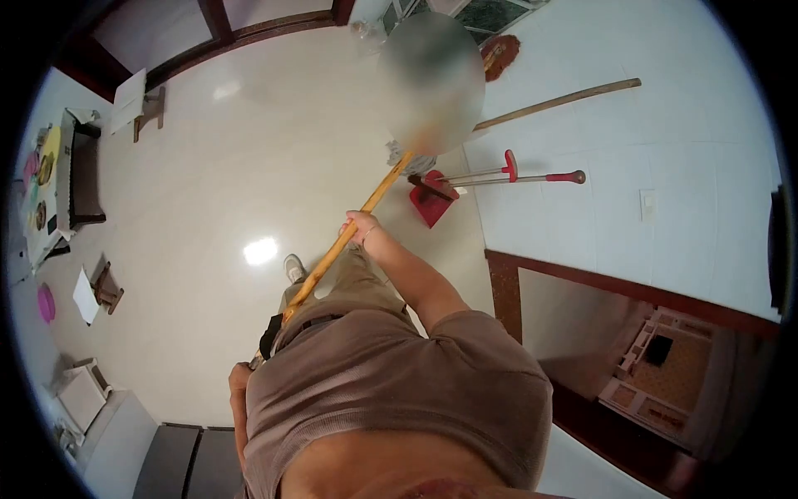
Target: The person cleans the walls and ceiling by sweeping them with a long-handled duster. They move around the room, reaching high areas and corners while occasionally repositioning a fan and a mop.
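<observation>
A long yellowish wooden pole slants across the front of my body, from near my left hip up to a blurred patch. My right hand is closed around its middle. By my left hip, my left hand is closed at the pole's near end, partly hidden by my shirt. A black piece sits against the pole just above that hand. Grey strands or cloth lie on the floor at the far end; the blur hides how they join the pole.
A red dustpan and a broom with a red-ended handle stand by the white wall. Another wooden stick leans there. At left are a cluttered table, wooden stools and a pink basin. A doorway opens at right.
</observation>
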Demonstrator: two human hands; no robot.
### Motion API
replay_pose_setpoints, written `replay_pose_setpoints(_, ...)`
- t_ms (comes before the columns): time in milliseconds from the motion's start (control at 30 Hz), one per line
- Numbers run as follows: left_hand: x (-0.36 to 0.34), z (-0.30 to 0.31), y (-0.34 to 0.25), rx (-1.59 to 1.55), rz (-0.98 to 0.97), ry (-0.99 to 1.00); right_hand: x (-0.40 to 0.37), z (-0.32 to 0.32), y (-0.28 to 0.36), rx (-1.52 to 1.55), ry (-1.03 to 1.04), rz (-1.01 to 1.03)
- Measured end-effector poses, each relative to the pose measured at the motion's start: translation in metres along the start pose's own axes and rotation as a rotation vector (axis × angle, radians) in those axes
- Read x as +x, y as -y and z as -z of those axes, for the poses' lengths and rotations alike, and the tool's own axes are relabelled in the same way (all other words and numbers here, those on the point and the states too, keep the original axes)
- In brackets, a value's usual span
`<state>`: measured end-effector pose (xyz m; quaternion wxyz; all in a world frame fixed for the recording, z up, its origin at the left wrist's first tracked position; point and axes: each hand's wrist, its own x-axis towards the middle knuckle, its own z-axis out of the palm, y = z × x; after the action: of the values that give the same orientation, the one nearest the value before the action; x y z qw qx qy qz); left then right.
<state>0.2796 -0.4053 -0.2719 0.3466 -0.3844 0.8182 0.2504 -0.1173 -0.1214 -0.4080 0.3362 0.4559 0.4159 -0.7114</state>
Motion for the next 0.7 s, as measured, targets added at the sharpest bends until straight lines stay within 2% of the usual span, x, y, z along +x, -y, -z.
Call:
replay_pose_setpoints(33, 0.002, 0.001, 0.007, -0.002, 0.017, 0.015, 0.000, -0.001, -0.007, -0.004, -0.080, 0.013)
replay_pose_setpoints(167, 0.016, 0.007, 0.047, 0.005, -0.031, 0.175, -0.017, -0.001, -0.036, -0.060, -0.138, 0.053)
replay_pose_setpoints(233, 0.031, 0.008, 0.068, 0.005, -0.078, 0.264, -0.018, -0.002, -0.047, 0.021, -0.146, 0.018)
replay_pose_setpoints(300, 0.060, -0.014, 0.112, 0.022, -0.128, 0.231, -0.028, -0.005, -0.056, -0.022, -0.142, 0.031)
replay_pose_setpoints(400, 0.055, 0.016, 0.101, 0.043, -0.156, 0.205, -0.069, -0.025, -0.062, -0.065, -0.161, 0.097)
replay_pose_setpoints(467, 0.060, 0.029, 0.098, -0.022, -0.166, 0.296, -0.100, -0.044, -0.062, -0.060, -0.186, 0.160)
replay_pose_setpoints(567, 0.091, -0.005, 0.130, -0.090, -0.226, 0.278, -0.132, -0.059, -0.057, -0.075, -0.267, 0.209)
replay_pose_setpoints(667, 0.077, 0.013, 0.102, -0.085, -0.225, 0.235, -0.153, -0.065, -0.051, -0.078, -0.245, 0.277)
replay_pose_setpoints(700, 0.077, 0.011, 0.099, -0.126, -0.168, 0.217, -0.158, -0.065, -0.049, -0.062, -0.245, 0.292)
